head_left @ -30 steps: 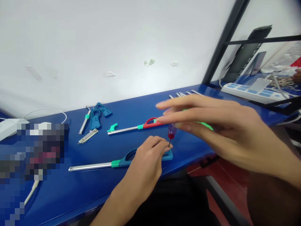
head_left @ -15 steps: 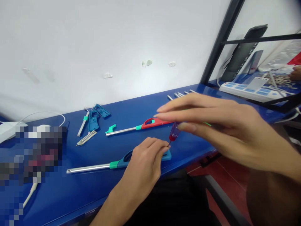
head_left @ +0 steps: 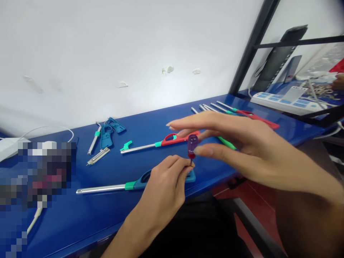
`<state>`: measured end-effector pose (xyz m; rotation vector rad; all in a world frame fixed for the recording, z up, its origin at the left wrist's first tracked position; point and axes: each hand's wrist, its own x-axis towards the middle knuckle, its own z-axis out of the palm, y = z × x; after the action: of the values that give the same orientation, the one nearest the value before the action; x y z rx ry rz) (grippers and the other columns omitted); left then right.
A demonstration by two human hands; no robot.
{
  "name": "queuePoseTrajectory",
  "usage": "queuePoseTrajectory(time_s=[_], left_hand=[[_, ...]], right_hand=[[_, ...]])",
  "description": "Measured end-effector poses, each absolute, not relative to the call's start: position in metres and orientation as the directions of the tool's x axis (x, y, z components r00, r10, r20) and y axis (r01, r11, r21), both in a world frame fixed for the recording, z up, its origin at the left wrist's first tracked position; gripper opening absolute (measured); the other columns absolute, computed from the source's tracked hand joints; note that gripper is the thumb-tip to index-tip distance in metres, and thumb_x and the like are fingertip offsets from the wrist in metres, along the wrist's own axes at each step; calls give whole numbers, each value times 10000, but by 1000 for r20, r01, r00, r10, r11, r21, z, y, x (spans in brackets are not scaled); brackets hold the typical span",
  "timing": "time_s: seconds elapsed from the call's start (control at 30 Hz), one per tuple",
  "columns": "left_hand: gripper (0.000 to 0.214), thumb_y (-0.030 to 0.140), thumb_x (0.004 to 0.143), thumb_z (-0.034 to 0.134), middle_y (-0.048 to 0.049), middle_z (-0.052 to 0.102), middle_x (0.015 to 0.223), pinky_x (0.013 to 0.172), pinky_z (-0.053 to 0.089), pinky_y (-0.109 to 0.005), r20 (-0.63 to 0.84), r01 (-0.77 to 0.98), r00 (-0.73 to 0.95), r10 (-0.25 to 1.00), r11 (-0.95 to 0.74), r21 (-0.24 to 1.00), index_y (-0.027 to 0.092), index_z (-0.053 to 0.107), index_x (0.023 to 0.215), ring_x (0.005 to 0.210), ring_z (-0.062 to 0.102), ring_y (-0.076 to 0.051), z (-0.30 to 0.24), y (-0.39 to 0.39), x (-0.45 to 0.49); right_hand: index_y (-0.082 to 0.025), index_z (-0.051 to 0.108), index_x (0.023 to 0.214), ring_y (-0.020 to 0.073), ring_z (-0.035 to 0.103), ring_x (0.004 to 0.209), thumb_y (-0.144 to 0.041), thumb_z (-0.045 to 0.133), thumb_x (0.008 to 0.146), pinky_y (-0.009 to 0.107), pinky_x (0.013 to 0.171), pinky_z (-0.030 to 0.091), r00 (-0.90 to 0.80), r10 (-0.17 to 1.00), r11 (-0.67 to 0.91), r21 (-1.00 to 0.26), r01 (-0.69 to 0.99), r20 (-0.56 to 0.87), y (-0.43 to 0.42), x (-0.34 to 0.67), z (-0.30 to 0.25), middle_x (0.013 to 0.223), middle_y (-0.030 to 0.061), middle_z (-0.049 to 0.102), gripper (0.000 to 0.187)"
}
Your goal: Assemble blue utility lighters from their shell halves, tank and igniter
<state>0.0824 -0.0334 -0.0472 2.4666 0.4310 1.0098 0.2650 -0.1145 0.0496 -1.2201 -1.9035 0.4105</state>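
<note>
A blue gas lighter with a green collar and a long metal tube lies near the table's front edge. My left hand is closed over its handle, thumb and fingertip pressed together beside the screwdriver's shaft; what lies under the fingers is hidden. A small screwdriver with a purple handle stands nearly upright there, tip down at the lighter's handle end. My right hand has its thumb against the screwdriver handle and a finger behind it, with the index finger stretched out above.
Behind lies a red lighter beside a loose green piece. Blue handle shells, a metal tube and a clear part lie left. More lighters lie back right, near a power strip and black frame.
The screwdriver has gone from leaning right to nearly upright. My right hand has shifted slightly left, with its fingers spread more. My left hand stays in place on the lighter.
</note>
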Motion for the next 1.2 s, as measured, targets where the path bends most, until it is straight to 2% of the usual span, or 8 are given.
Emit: queuePoseTrajectory(time_s=[0.07,0.2,0.27,0.5,0.7,0.9,1.1,1.2], left_hand=[[160,82,1026,565,-20,739,974,826,542,-285,570,119,693,440,-851,512,178,693,1017,872,702,-170,-47,-33,82],[174,78,1026,558,-30,755,994,818,553,-320,567,136,706,425,-866,481,173,699,1066,878,704,-195,-48,-33,83],[177,88,1030,557,-37,760,1007,807,561,-333,579,136,703,413,-877,460,173,701,1086,881,706,-207,-48,-32,83],[201,71,1030,533,-36,762,1004,822,568,-363,555,139,727,404,-878,458,169,708,1047,894,702,-223,-46,-33,83],[172,107,1026,564,-26,758,1012,799,556,-349,543,160,699,466,-841,516,195,708,1055,876,706,-210,-48,-35,82],[187,96,1031,550,-4,749,1017,846,542,-344,503,163,719,479,-821,548,212,696,1046,926,695,-198,-48,-35,83],[191,122,1036,531,-25,745,1000,789,535,-357,507,191,710,488,-827,528,229,684,1074,884,692,-223,-47,-34,83],[198,119,1035,522,-22,743,998,791,531,-347,495,182,712,498,-812,555,232,682,1059,883,691,-215,-47,-34,83]], right_hand=[[-368,693,1380,179,722,1137,-182,611,1036,291,941,591,-191,868,481,-678,556,459,-116,266,50,1257,-43,774,400],[-301,805,960,170,729,913,-239,804,909,284,813,600,-46,842,447,-647,618,538,-112,264,49,969,-42,791,80],[-285,780,839,170,689,826,-325,864,855,311,745,579,-9,821,423,-598,680,571,-110,264,49,862,-31,743,94],[-346,741,1318,166,725,1108,-191,616,1041,284,910,594,-165,844,501,-642,580,510,-115,268,49,1227,-39,785,341],[-289,810,866,141,685,758,-254,875,845,286,719,569,-47,784,521,-614,593,619,-106,262,43,826,-50,755,76],[-340,801,1211,183,750,1018,-228,641,1028,332,864,610,-151,824,538,-671,511,546,-106,268,41,1193,-10,805,269],[-275,825,866,136,633,723,-249,850,866,281,671,534,-30,752,555,-607,569,659,-97,256,37,780,-32,706,36],[-274,847,922,141,645,746,-302,801,922,278,660,531,-97,731,593,-559,579,675,-94,258,37,825,-8,702,54]])
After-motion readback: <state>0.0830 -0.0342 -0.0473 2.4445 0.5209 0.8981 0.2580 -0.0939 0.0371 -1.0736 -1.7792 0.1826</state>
